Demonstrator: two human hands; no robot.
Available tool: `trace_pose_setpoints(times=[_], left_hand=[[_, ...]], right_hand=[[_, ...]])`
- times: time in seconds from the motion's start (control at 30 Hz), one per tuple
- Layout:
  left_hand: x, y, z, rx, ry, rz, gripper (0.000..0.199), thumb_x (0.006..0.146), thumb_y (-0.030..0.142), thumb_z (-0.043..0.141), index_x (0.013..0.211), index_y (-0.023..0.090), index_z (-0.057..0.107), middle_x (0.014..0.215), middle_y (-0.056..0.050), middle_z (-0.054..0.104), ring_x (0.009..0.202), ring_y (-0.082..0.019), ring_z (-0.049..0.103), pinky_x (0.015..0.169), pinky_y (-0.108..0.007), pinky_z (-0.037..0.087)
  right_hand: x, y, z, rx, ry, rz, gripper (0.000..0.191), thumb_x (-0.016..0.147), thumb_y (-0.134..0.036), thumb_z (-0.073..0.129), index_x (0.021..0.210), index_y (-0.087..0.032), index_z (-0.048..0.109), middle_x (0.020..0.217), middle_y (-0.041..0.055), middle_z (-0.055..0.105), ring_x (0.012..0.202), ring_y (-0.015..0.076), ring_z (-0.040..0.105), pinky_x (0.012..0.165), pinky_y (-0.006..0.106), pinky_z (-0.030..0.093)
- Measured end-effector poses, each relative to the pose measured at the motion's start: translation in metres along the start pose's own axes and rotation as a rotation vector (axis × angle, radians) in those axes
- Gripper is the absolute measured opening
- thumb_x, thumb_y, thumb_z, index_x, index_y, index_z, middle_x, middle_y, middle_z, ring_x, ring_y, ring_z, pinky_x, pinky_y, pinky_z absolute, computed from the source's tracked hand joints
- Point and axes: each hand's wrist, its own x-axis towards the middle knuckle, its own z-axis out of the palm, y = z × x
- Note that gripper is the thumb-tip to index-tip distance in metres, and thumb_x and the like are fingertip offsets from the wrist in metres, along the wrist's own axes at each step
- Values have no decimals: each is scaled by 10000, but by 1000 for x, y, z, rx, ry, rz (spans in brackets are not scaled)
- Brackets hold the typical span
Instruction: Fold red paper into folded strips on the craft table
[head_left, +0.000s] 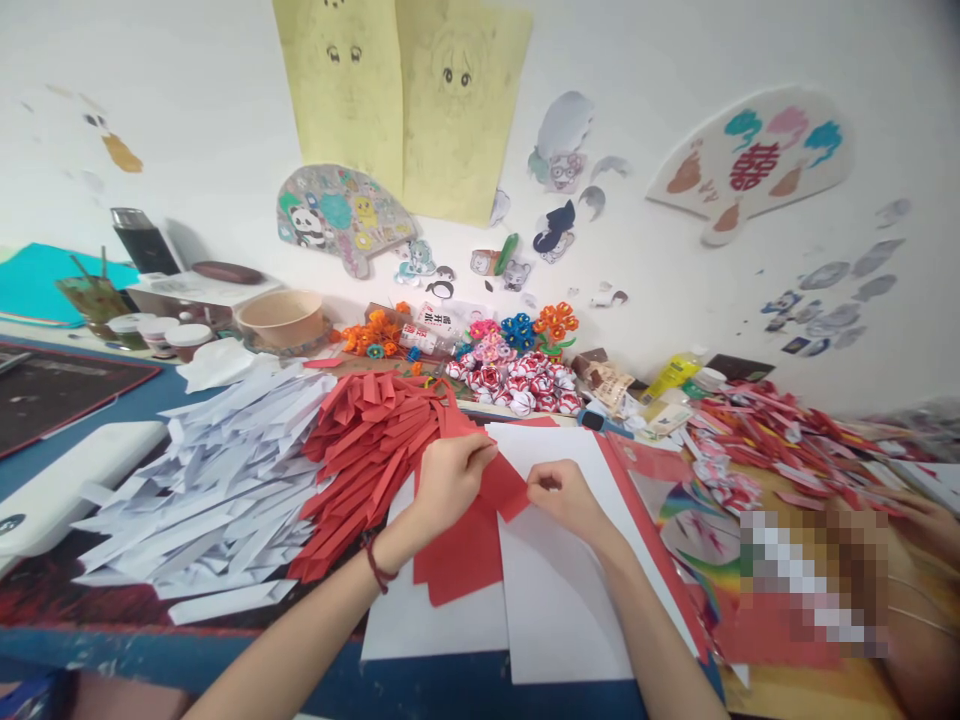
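Observation:
A piece of red paper (504, 488) is stretched between my two hands above the work sheets. My left hand (455, 470), with a dark red cord on its wrist, pinches the paper's upper left part. At its right corner, the thumb and fingers of my right hand (564, 495) are closed on the same paper. Beneath them lie more red sheets (461, 560) and large white sheets (566, 600). Left of my hands is a heap of folded red strips (367, 430), beside a larger heap of folded white strips (217, 490).
At the right edge, another person's arm (926, 600) reaches over the table, partly blurred out. Red and white folded flowers (517, 380) sit by the wall, with a tan bowl (281, 318) to their left. A white device (82, 480) lies far left; red scraps (787, 440) are heaped right.

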Motion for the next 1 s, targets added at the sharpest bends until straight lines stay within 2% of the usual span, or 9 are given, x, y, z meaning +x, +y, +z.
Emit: trace_pose_setpoints(times=[0.4,0.47,0.57,0.63,0.73,0.83,0.9,1.0], left_hand=[[1,1,1,-20,29,-5,276,866,302,486,677,158,626,578,8,541,541,-97,424,557,-200,297],[4,-1,-5,-27,78,-17,274,873,314,482,708,157,635,589,11,551,547,-97,439,560,-199,309],[10,-6,-13,-70,225,-78,282,883,346,469,780,150,645,639,5,589,593,-107,491,591,-197,354],[12,-7,-14,-126,259,-109,302,883,377,474,811,145,653,695,-6,627,644,-119,531,623,-198,386],[10,-6,-5,-265,203,-136,322,874,405,488,879,145,678,802,-30,683,715,-137,576,641,-203,418],[6,-5,6,-365,149,-149,322,863,410,508,904,151,696,884,-46,706,768,-152,599,655,-213,438],[5,-6,9,-406,109,-161,319,863,404,510,889,146,695,885,-49,708,777,-156,605,664,-219,446],[5,-9,9,-377,39,-177,248,843,339,537,869,145,690,844,-40,706,745,-149,604,661,-222,444]], right_hand=[[1,5,-8,16,-19,1,141,647,-171,484,515,-161,531,499,-37,483,493,97,431,482,214,309],[2,7,-10,-47,14,7,151,649,-170,491,500,-162,515,494,-40,461,494,94,421,481,215,297],[4,9,-14,-154,138,54,183,641,-170,522,462,-165,482,472,-44,422,494,92,405,481,218,279],[5,6,-16,-76,135,68,161,665,-184,533,507,-166,515,509,-35,476,503,98,427,491,221,307],[2,-5,-14,218,-31,-7,110,745,-257,583,786,-162,622,713,6,608,610,126,529,592,242,421],[-2,-17,-9,376,-129,-74,423,742,-331,693,1118,-183,567,912,43,642,817,171,593,762,286,466],[-2,-19,-8,368,-96,-63,416,759,-373,696,1109,-186,569,959,53,645,862,182,598,782,289,465],[0,-12,-8,259,-2,-27,284,836,-441,601,868,-159,618,791,39,641,730,165,591,689,268,456]])
